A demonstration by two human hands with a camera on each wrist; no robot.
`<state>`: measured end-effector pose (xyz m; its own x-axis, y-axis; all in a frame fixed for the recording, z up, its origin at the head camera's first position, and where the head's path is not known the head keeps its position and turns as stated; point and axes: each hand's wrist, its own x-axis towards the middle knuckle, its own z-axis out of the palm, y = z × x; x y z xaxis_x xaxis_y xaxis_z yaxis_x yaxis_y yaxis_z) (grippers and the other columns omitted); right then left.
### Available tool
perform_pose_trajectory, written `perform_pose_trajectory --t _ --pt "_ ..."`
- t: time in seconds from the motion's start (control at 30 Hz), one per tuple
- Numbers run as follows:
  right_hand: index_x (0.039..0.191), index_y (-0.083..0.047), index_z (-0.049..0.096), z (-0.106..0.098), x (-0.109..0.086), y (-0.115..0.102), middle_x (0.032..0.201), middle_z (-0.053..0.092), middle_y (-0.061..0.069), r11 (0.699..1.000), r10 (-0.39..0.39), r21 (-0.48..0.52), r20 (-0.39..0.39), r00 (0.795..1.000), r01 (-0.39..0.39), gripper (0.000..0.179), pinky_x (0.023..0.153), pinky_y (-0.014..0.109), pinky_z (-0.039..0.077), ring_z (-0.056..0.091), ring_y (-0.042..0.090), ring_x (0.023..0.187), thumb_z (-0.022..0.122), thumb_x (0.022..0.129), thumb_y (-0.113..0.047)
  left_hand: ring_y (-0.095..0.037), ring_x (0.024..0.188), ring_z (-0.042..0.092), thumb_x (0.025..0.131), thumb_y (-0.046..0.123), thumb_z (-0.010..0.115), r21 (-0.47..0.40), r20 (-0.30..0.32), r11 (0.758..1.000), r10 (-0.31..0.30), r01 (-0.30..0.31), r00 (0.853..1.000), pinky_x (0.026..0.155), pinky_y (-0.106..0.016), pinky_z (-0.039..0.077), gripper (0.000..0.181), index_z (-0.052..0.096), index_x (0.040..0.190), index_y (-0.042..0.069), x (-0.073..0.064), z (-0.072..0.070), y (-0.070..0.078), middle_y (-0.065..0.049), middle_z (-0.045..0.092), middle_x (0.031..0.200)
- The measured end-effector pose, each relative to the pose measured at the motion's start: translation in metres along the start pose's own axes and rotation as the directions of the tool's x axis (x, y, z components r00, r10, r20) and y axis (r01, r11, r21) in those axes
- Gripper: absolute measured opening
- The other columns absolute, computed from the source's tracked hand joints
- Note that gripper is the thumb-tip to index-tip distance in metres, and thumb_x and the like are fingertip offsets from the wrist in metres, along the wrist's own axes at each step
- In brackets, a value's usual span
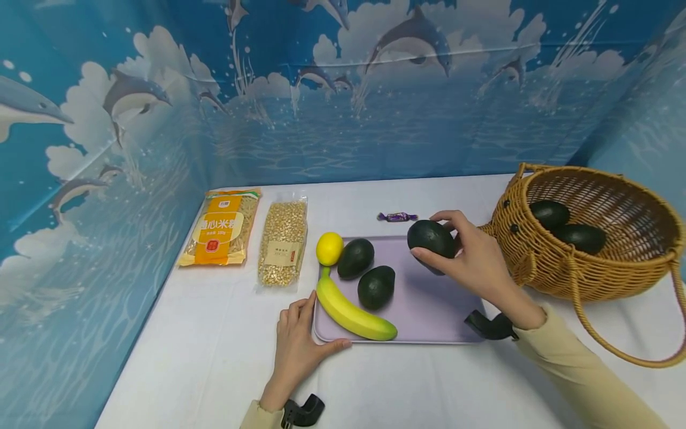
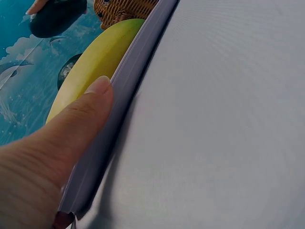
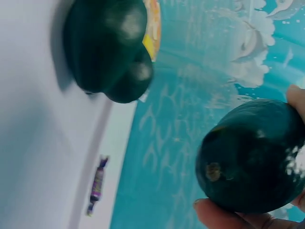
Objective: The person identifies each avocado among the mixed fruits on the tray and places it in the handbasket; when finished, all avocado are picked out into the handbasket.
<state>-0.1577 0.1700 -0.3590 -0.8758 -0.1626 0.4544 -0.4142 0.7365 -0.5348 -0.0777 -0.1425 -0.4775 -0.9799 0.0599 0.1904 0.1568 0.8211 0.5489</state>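
My right hand [image 1: 477, 256] grips a dark green avocado [image 1: 430, 237] between thumb and fingers, over the right part of the lilac tray [image 1: 429, 310]. In the right wrist view the stem end of the held avocado [image 3: 252, 157] shows. My left hand [image 1: 301, 345] rests at the tray's front left corner, its thumb along the front rim and its fingers along the left side. On the tray lie a yellow banana [image 1: 351, 310], a lemon [image 1: 329, 248], an avocado [image 1: 356, 258] beside the lemon and another avocado [image 1: 377, 287] behind the banana.
To the right, a wicker basket [image 1: 536, 274] with a rope-like handle holds two avocados [image 1: 580, 238]. A purple-wrapped candy [image 1: 397, 217] lies behind the tray. At the left are an orange-labelled bag [image 1: 218, 229] and a clear pack of yellow kernels [image 1: 283, 244]. A dolphin-print curtain stands behind.
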Motion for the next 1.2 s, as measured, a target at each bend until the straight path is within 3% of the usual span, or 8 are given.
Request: perform_pose_trajectory --t 0.43,0.77,0.87,0.97,1.03,1.1,1.17,1.2 --pt "0.124 -0.012 0.053 -0.044 -0.003 0.005 0.097 0.062 0.014 0.999 0.033 -0.034 -0.131 0.991 -0.038 0.067 0.054 0.031 0.036 0.05 0.02 0.064 0.085 0.069 -0.032 -0.023 0.092 0.034 0.057 0.069 0.077 0.0 -0.004 1.0 0.001 -0.001 1.0 0.08 -0.037 0.029 0.112 0.04 0.145 0.008 0.0 0.0 -0.001 -0.008 0.044 0.121" --pt "0.132 -0.01 0.047 -0.086 -0.008 0.025 0.111 0.057 0.02 0.983 0.167 -0.049 -0.182 0.969 -0.179 0.073 0.059 0.019 0.032 0.04 -0.009 0.068 0.084 0.071 -0.025 -0.022 0.091 0.033 0.057 0.069 0.076 0.001 -0.006 1.0 -0.002 0.002 1.0 0.078 -0.036 0.029 0.112 0.041 0.144 0.008 0.0 -0.001 0.0 -0.008 0.044 0.121" --pt "0.135 -0.009 0.043 -0.096 -0.01 0.034 0.111 0.054 0.023 0.971 0.204 -0.085 -0.191 0.96 -0.223 0.074 0.057 0.018 0.031 0.045 0.005 0.07 0.081 0.075 -0.027 -0.022 0.092 0.033 0.057 0.07 0.076 -0.003 0.005 1.0 -0.014 0.014 1.0 0.079 -0.036 0.029 0.113 0.04 0.144 0.008 0.0 -0.001 0.001 -0.008 0.044 0.122" --pt "0.139 -0.009 0.039 -0.104 -0.011 0.049 0.112 0.05 0.027 0.954 0.243 -0.127 -0.21 0.947 -0.273 0.075 0.058 0.026 0.033 0.046 0.017 0.073 0.078 0.078 -0.03 -0.022 0.092 0.033 0.057 0.072 0.074 -0.002 0.009 1.0 -0.017 0.017 1.0 0.079 -0.037 0.029 0.113 0.04 0.144 0.008 0.0 -0.001 0.001 -0.008 0.043 0.123" --pt "0.141 -0.014 0.037 -0.108 -0.013 0.061 0.114 0.048 0.027 0.934 0.269 -0.172 -0.236 0.934 -0.312 0.075 0.056 0.032 0.034 0.045 0.011 0.073 0.076 0.08 -0.033 -0.022 0.092 0.033 0.057 0.072 0.074 -0.004 0.011 1.0 -0.017 0.017 1.0 0.079 -0.037 0.029 0.113 0.04 0.144 0.008 0.0 -0.001 0.001 -0.007 0.043 0.123" --pt "0.143 -0.014 0.034 -0.114 -0.014 0.07 0.117 0.047 0.029 0.923 0.297 -0.175 -0.243 0.923 -0.343 0.077 0.057 0.038 0.033 0.046 0.015 0.075 0.075 0.081 -0.035 -0.022 0.093 0.033 0.057 0.073 0.073 -0.005 0.01 1.0 -0.015 0.015 1.0 0.079 -0.036 0.029 0.114 0.04 0.144 0.008 0.0 -0.001 0.001 -0.007 0.043 0.123" --pt "0.144 -0.011 0.032 -0.121 -0.016 0.076 0.119 0.045 0.03 0.913 0.324 -0.172 -0.247 0.913 -0.37 0.078 0.057 0.032 0.032 0.045 0.021 0.076 0.073 0.083 -0.035 -0.022 0.093 0.033 0.057 0.074 0.072 -0.003 0.01 1.0 -0.013 0.013 1.0 0.079 -0.036 0.029 0.114 0.04 0.145 0.008 0.0 -0.001 0.001 -0.007 0.043 0.123" --pt "0.145 -0.012 0.031 -0.123 -0.016 0.08 0.12 0.045 0.03 0.903 0.339 -0.182 -0.255 0.906 -0.389 0.077 0.056 0.029 0.031 0.043 0.013 0.075 0.072 0.083 -0.036 -0.022 0.093 0.033 0.058 0.074 0.072 -0.002 0.011 1.0 -0.012 0.012 1.0 0.08 -0.036 0.029 0.114 0.04 0.145 0.008 0.0 -0.001 0.001 -0.007 0.044 0.123"
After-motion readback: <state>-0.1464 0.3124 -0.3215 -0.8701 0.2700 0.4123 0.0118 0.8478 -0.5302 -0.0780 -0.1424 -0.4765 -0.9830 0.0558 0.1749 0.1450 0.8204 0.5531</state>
